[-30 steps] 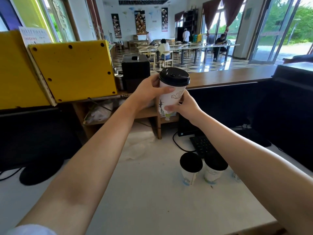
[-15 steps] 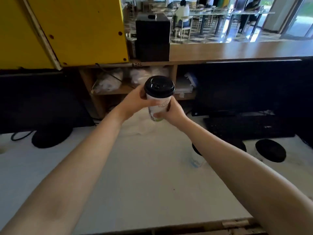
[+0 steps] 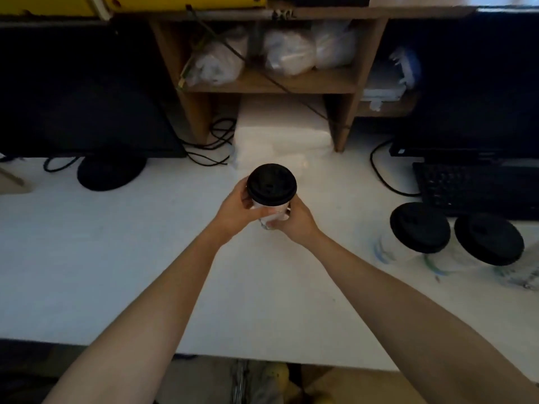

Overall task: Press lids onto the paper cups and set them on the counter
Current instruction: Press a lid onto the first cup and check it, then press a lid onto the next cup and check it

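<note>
A white paper cup (image 3: 272,214) with a black lid (image 3: 271,184) on top sits between both hands over the middle of the white counter (image 3: 116,258). My left hand (image 3: 236,211) wraps its left side and my right hand (image 3: 294,221) wraps its right side. Whether the cup's base touches the counter is hidden by my fingers. Two more lidded cups (image 3: 420,228) (image 3: 488,239) stand on the counter at the right, side by side.
A black keyboard (image 3: 466,188) lies at the right behind the two cups. A monitor with a round black base (image 3: 110,170) stands at the left. A wooden shelf (image 3: 271,80) with plastic bags is at the back, cables beside it.
The cup has come down from chest height toward the counter with both hands still on it. My view has tilted downward, so the room beyond is out of sight.
</note>
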